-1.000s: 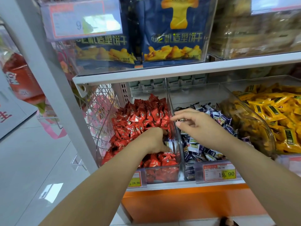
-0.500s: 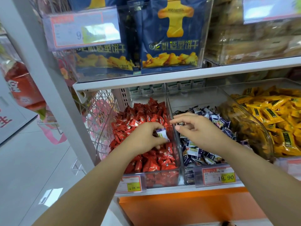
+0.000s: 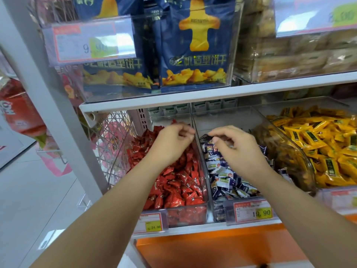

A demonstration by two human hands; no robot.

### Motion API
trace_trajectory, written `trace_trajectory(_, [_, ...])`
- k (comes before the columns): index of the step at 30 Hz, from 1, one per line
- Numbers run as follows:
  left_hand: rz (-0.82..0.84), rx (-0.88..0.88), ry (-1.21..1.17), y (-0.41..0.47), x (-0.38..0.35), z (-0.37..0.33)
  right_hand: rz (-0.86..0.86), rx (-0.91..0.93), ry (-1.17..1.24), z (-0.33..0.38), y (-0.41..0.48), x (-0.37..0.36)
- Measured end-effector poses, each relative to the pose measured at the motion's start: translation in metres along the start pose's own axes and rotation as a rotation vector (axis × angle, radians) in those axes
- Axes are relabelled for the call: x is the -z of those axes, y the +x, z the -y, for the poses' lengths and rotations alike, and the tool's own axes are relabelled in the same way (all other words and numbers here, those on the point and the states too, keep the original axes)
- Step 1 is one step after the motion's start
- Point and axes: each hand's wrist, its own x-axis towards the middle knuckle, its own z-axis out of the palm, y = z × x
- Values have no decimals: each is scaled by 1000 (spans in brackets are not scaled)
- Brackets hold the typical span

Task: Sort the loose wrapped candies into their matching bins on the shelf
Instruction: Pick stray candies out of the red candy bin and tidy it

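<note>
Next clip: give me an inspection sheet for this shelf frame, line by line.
Surface: white shelf carrying clear bins side by side.
Job's things: red candies fill the left bin; blue-white candies the middle one; yellow candies the right one.
Clutter: nothing seen.
Grips: left hand over the red candies by the divider, fingers curled; right hand over the blue-white candies, fingertips together; too blurred to tell whether either holds a candy.
Cables: nothing seen.
Surroundings: price tags on the bin fronts, biscuit bags on the shelf above, wire rack to the left, grey floor.
</note>
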Motion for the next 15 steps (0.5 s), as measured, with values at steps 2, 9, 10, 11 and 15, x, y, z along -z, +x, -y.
trace_trajectory(2, [116, -20, 165, -5, 1, 15, 183, -26, -20, -1, 1, -4])
trace_trajectory(9, [490, -118, 953, -6, -1, 44, 367, -67, -35, -2, 2, -14])
trace_trajectory(10, [504, -114, 969, -6, 2, 45, 373, -69, -38, -2, 1, -13])
trace_trajectory(11, [520, -108, 967, -6, 6, 45, 378, -72, -39, -2, 1, -13])
trace_trajectory(15, [624, -65, 922, -7, 16, 45, 390, -69, -40, -1, 0, -11])
